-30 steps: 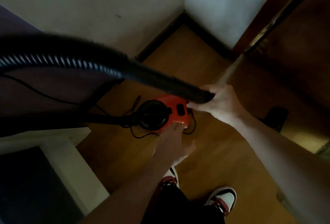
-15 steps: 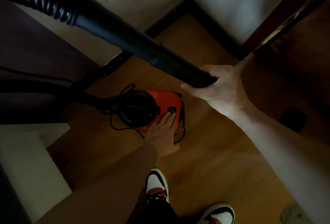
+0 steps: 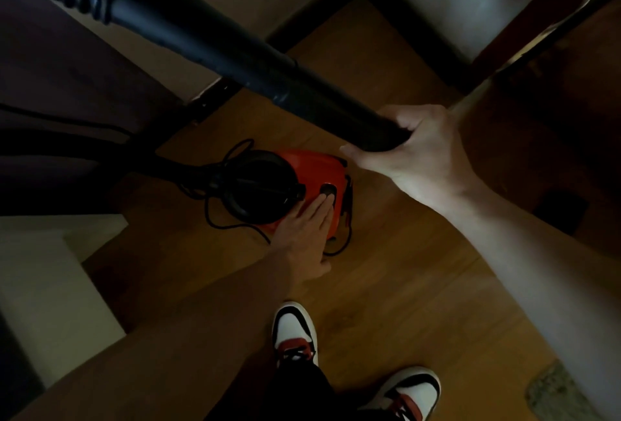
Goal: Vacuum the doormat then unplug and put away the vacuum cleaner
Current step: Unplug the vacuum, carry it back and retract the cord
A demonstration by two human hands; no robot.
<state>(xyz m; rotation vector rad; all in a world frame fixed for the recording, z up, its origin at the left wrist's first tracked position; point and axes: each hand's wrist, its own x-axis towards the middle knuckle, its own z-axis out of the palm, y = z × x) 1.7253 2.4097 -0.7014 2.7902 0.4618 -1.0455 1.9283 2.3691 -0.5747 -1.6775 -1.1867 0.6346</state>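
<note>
Head view: it looks down at a wood floor [image 3: 403, 272] in a dim corner of a room.
Vacuum cleaner [image 3: 316, 168]: a small red one with a round black part on top. It sits on the floor, far from the shoes and close to the wall corner.
Black tube [image 3: 235, 51]: it runs from the far left down to the right, high over the vacuum cleaner. A second ago it lay lower and flatter across the picture.
Right hand [image 3: 420, 158]: its fingers and thumb curl around the end of the black tube and hold it up. It holds the same end as before.
Left hand [image 3: 305, 236]: it reaches down to the vacuum cleaner. The fingers are straight and close together, and they grip nothing.
Fingertips [image 3: 324, 200]: they rest on a dark button [image 3: 328, 189] on the red top. A second ago they were only at the near edge of the red part, and half a second ago they had reached the button.
Cord [image 3: 215, 219]: a thin black cord lies in loose loops on the floor around the vacuum cleaner.
Shoes: a white, black and red left shoe [image 3: 294, 330] and right shoe [image 3: 413, 390] stand near the bottom. More of them shows now than a second ago.
Grey patch [image 3: 554, 393]: it lies at the near right, and I cannot tell what it is.
</note>
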